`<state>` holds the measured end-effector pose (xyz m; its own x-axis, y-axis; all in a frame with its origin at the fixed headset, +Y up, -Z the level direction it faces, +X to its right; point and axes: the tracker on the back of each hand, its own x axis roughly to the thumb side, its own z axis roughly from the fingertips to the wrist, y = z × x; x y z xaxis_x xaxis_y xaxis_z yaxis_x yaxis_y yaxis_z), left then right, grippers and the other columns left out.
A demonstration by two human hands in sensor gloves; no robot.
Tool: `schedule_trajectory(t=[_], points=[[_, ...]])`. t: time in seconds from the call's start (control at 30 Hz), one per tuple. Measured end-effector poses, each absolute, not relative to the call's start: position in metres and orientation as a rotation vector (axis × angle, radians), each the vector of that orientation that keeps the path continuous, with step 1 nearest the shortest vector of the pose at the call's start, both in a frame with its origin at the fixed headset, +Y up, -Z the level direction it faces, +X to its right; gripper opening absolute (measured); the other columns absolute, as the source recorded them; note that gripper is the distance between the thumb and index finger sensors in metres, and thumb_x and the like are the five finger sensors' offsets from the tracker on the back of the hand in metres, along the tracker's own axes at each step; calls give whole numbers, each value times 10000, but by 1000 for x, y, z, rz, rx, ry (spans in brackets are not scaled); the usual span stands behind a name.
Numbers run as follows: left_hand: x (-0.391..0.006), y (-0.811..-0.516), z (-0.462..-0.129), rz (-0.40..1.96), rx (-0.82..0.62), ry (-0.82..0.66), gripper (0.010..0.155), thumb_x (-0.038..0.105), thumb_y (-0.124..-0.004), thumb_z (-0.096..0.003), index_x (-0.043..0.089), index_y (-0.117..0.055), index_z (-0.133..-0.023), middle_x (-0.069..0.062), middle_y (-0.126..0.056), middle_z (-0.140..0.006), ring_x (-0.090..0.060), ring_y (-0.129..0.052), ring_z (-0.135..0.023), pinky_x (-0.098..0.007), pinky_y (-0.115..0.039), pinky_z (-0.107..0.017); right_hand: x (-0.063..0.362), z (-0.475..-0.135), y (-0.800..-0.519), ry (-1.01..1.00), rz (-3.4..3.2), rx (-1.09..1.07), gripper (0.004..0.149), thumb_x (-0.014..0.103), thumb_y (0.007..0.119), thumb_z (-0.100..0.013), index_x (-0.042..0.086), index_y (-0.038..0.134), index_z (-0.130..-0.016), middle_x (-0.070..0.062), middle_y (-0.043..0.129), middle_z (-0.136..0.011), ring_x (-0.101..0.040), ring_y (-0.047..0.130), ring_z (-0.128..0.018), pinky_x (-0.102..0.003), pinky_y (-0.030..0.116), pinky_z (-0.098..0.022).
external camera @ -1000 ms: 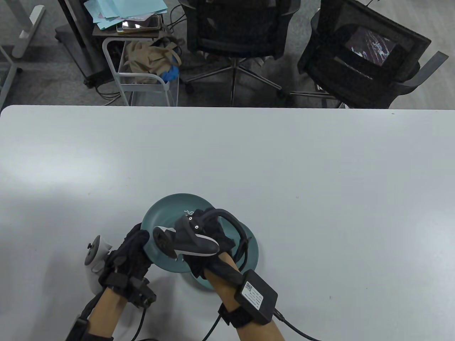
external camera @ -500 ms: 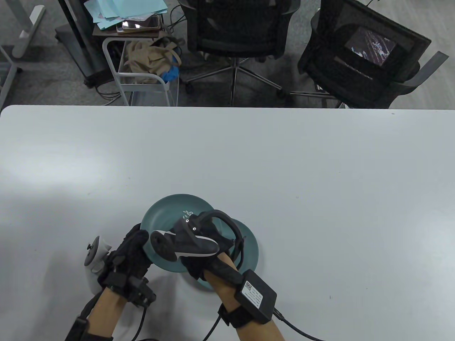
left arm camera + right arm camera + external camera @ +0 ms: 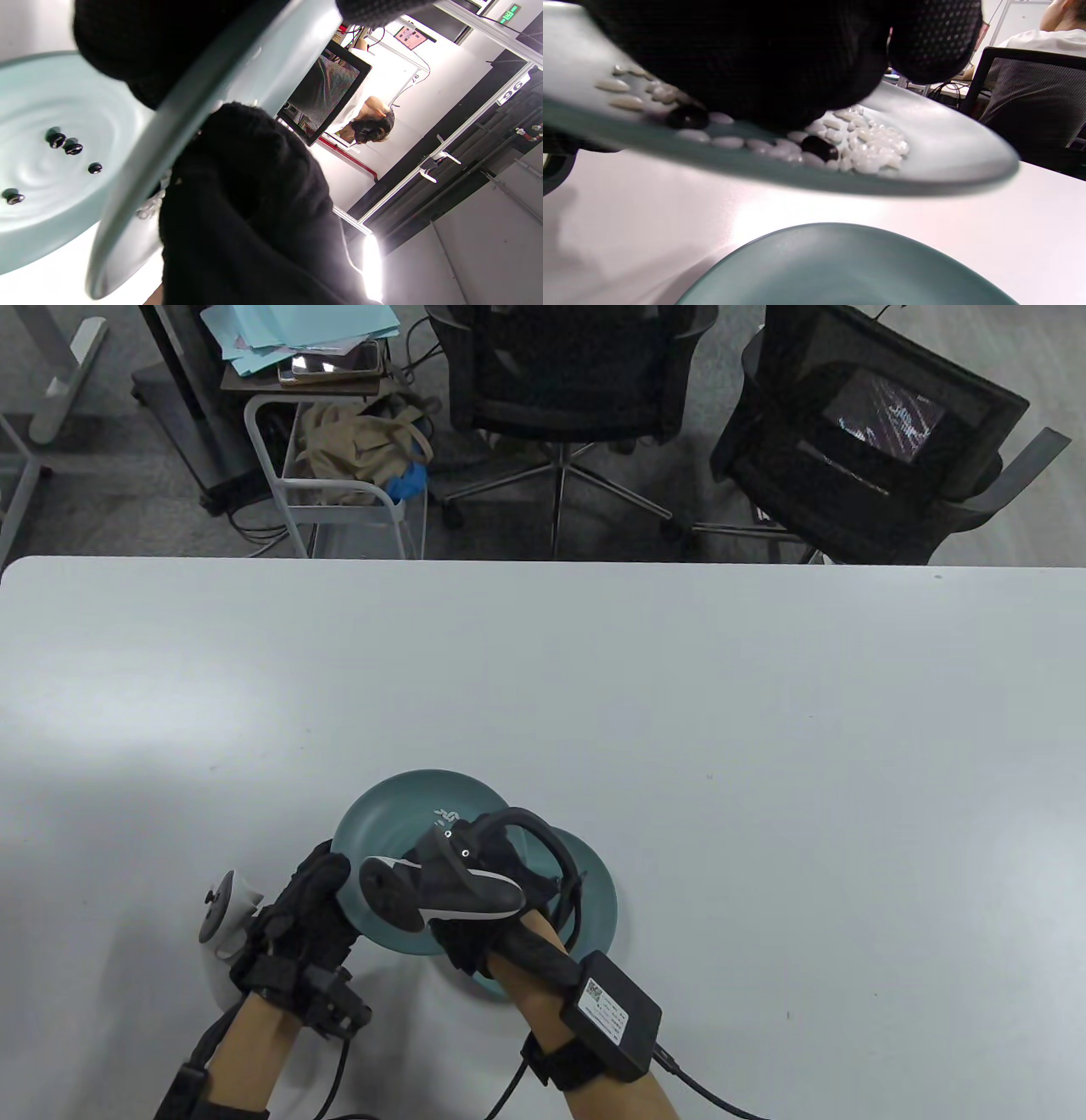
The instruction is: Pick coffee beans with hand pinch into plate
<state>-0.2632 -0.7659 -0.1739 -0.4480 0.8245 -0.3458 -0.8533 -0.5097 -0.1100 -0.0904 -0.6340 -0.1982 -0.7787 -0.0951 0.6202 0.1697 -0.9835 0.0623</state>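
Dark, glossy coffee beans (image 3: 819, 147) lie mixed among white rice-like grains (image 3: 874, 148) on the raised teal plate (image 3: 382, 814), which the left hand (image 3: 301, 912) grips at its rim, while the right hand (image 3: 492, 891) reaches into it, its fingertips hidden, so whether they pinch a bean cannot be told. Judging by the tilt, beans could slide off and miss the lower teal plate (image 3: 598, 899), where four beans (image 3: 68, 146) already rest; the pale grains crowd each bean and could get pinched along

Beyond the white table (image 3: 679, 687) — two black chairs (image 3: 564, 373), a cart (image 3: 339, 487).
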Motion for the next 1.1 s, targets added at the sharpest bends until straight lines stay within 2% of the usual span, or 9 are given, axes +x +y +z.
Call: schedule_trajectory(t=[0.1,0.13,0.27,0.57,1.1], points=[[-264,-765,-174,2075,-433,96,618,430,-649,-481,167,-426,-993,-163,-736,-873,-399,-923,-587,-415,-858,-371,-91,-196,-630,-150,-2835,-986,367,311,913,-407,244,858,-763,-76,971,-747,-224,964,-513,-542,749,-524],[-265,-764,-174,2075,-428,93,617,430,-649,-481,168,-428,-994,-163,-737,-872,-401,-921,-586,-418,-857,-370,-92,-195,-630,-105,-2835,-1007,364,310,916,-401,240,864,-754,-78,978,-732,-216,966,-481,-537,758,-510],[-265,-765,-174,2057,-421,102,615,430,-653,-478,170,-439,-993,-165,-746,-866,-401,-925,-577,-419,-856,-363,-92,-197,-634,-130,-2840,-1008,382,341,920,-390,220,858,-747,-90,986,-697,-195,955,-408,-525,774,-481],[-272,-753,-174,2042,-356,68,604,434,-612,-487,192,-404,-1000,-126,-731,-891,-365,-925,-619,-418,-843,-402,-81,-195,-617,-51,-2901,-1011,392,357,896,-401,239,845,-772,-97,958,-725,-202,920,-426,-539,746,-499],[-270,-757,-175,2064,-391,83,606,436,-617,-487,193,-407,-1001,-129,-730,-893,-366,-925,-622,-422,-841,-404,-59,-198,-598,-37,-2993,-915,363,374,850,-421,246,836,-760,-77,926,-723,-199,895,-439,-538,742,-499]])
